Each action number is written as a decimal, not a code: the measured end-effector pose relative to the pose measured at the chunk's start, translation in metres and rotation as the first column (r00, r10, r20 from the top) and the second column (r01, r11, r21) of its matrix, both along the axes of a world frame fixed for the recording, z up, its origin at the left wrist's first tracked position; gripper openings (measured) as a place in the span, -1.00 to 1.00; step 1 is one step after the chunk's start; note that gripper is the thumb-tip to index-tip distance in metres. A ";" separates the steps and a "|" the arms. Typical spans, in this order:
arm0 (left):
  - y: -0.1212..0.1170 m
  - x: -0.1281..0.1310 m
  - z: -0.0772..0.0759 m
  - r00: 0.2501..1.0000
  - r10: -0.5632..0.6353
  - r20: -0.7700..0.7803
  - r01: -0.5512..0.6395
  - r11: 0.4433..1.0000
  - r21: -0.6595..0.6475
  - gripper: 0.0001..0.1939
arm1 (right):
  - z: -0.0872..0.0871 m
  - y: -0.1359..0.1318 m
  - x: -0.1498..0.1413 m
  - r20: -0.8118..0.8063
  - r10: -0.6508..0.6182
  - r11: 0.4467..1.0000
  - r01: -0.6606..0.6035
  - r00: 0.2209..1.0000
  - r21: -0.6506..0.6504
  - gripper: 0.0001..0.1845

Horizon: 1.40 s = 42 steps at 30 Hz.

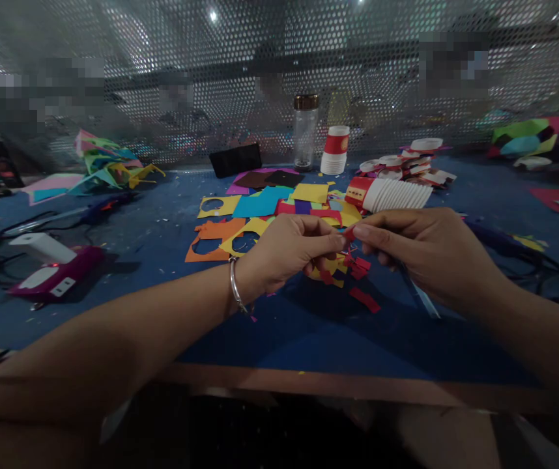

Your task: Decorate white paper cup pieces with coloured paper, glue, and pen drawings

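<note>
Pinching a small red scrap [349, 234] between the fingertips of left hand [286, 251] and right hand [421, 244], low over a blue desk [260, 342]. Closed thumb to finger on the scrap in the left hand, with the remaining fingers curled under; drawn to a similar narrow pinch at the scrap in the right hand, with the tips of both nearly meeting. Wearing a silver bangle [235, 285] on the left wrist. Scattered just below the two hands, along with red pieces [365, 299] and a yellow offcut [337, 283]. Partly covering a pale strip [421, 293] with the right hand.

Surrounded beyond the left hand by orange card [230, 226] and yellow card [258, 226] with round holes, plus blue paper [260, 203]. Backed, just past the right hand, by a toppled stack of cups [399, 195]; farther off, by an upright stack [334, 159], a bottle [305, 140] and a black slab [235, 160]. Flanked well to the left of the left hand by a purple power strip [57, 277] with a white plug [43, 248]. Screened farthest from both hands by perforated mesh [260, 29].
</note>
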<state>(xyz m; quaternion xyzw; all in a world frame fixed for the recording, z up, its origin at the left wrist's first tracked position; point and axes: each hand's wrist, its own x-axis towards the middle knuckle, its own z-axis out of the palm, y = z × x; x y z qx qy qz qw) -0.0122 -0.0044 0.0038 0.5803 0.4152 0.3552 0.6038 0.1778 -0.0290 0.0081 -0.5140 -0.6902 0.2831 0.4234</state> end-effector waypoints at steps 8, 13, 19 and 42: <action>0.000 -0.003 0.003 0.993 -0.033 -0.111 0.045 0.993 0.108 -0.78 | 0.002 0.002 -0.003 0.030 0.091 0.996 -0.091 0.995 -0.003 -0.60; 0.017 -0.014 0.000 0.958 0.014 -0.288 0.085 0.941 0.328 -0.89 | -0.007 0.010 0.001 0.119 0.114 0.993 -0.112 0.986 -0.031 -0.62; 0.045 -0.029 -0.005 0.845 0.204 -0.495 0.092 0.855 0.510 -0.92 | -0.018 0.023 0.002 0.255 0.109 0.990 -0.083 0.961 -0.110 -0.70; 0.037 -0.028 0.000 0.955 0.076 -0.288 -0.026 0.984 0.176 -0.73 | -0.017 0.026 -0.010 0.420 0.081 0.995 -0.052 0.904 -0.081 -0.85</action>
